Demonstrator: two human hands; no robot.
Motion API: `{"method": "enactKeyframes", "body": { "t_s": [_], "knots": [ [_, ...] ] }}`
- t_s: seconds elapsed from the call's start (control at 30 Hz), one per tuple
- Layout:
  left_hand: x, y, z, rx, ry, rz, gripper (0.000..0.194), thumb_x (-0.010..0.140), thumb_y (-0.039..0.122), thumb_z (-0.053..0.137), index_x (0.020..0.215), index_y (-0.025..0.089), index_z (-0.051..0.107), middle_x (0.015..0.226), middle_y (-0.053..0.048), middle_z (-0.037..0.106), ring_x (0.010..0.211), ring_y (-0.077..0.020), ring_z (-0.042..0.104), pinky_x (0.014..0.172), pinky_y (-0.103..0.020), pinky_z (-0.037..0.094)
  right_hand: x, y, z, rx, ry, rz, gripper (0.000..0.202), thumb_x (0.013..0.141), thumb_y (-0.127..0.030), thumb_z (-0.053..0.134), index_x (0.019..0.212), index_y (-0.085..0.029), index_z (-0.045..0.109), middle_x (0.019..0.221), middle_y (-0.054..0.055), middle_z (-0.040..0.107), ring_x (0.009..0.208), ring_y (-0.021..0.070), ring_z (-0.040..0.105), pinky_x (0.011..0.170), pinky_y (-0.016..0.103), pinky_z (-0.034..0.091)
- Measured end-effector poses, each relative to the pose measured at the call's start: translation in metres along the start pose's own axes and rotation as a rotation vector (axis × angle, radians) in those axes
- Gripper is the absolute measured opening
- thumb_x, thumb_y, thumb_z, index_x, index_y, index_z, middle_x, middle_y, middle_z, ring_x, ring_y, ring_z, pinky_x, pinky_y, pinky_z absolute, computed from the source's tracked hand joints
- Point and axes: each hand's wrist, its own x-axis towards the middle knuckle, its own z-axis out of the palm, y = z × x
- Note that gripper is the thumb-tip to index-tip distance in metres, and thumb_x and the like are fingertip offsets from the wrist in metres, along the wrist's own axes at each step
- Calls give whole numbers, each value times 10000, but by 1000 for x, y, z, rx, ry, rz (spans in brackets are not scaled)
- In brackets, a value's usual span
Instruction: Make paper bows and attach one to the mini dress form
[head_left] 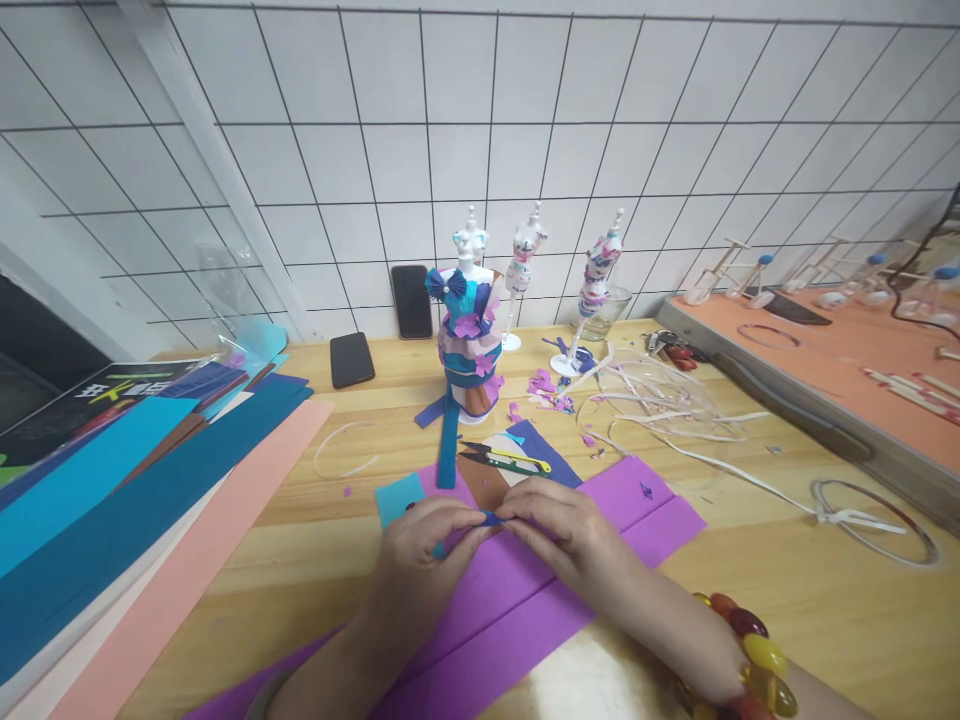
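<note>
Between my fingertips is a small piece of dark blue paper (491, 519). My left hand (429, 540) pinches its left end, and my right hand (559, 525) pinches the other end. Most of the piece is hidden by the fingers. Under both hands lies purple paper (517, 610) with a lengthwise crease. Just beyond them, thread snips (506, 459) with yellow and green handles rest on brown and blue paper pieces. Behind these stands a small dress-form mannequin (469, 345) dressed in coloured paper, with a blue bow at its shoulder and a teal strip hanging down.
Long coloured paper strips (172, 490) fan out on the left. Two phones, one a black phone (352, 360), are near the wall. More mannequins, including a patterned mannequin (600, 270), stand behind. Tangled white ribbon (660, 400) and paper scraps lie right, beside an orange-topped board (847, 360).
</note>
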Motion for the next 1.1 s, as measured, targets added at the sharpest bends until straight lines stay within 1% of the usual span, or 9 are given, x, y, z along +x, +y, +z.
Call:
{"method": "enactKeyframes", "body": {
  "t_s": [0.1,0.17,0.27,0.43,0.7,0.83,0.9,1.0,1.1],
  "knots": [
    [0,-2,0,19,-24,-36,85,694,125,624,744,188,654,703,-15,671,670,-143,621,630,-244,507,-1,1,0,-36,-13,-11,172,861,-159,441,947,-190,587,910,74,597,852,160,567,746,276,480],
    [-1,-4,0,33,-41,-56,135,689,126,630,804,190,657,729,-17,672,679,-145,617,638,-248,505,-2,2,1,-70,-18,-28,176,862,-159,437,956,-186,583,917,80,599,853,165,564,739,282,480],
    [-1,-6,0,24,-66,-48,179,697,126,623,863,186,655,733,-23,666,677,-143,609,638,-250,503,-3,5,3,-106,-19,-55,181,868,-163,427,964,-183,579,910,84,609,836,168,566,721,287,482],
    [0,-5,0,-6,-87,-36,123,721,117,594,798,185,663,710,-19,660,679,-138,608,635,-240,494,-3,4,3,-128,-8,-62,179,872,-171,421,943,-177,585,878,76,622,810,162,572,708,281,483],
    [-1,-7,0,-26,-116,-91,104,728,118,587,750,193,656,709,-6,654,695,-135,599,650,-246,475,-3,3,3,-88,-8,-37,159,869,-170,427,927,-177,574,858,66,617,800,153,567,704,274,470],
    [-1,-7,1,-39,-118,-97,95,715,109,599,737,183,654,705,-8,655,695,-132,600,650,-238,469,-3,2,4,-64,-14,2,176,855,-172,457,1003,-183,552,882,67,611,816,158,562,716,281,467],
    [-1,-7,1,-42,-130,-88,100,711,102,599,746,178,654,709,-10,657,690,-132,600,650,-240,466,-3,2,4,-67,-23,-5,202,853,-172,461,1037,-183,544,897,72,607,826,160,559,718,281,467],
    [-1,-7,2,-42,-161,-84,111,717,96,587,758,174,653,709,-12,653,686,-133,597,648,-247,459,-3,2,5,-69,-48,-24,183,856,-166,454,999,-179,567,886,71,599,822,156,553,712,273,462],
    [-1,-7,2,-33,-171,-102,99,718,104,587,752,173,648,707,-11,647,689,-133,591,650,-250,452,-2,2,4,-66,-72,-11,166,861,-164,442,953,-171,580,862,66,593,804,153,546,706,273,455]
  ]
}}
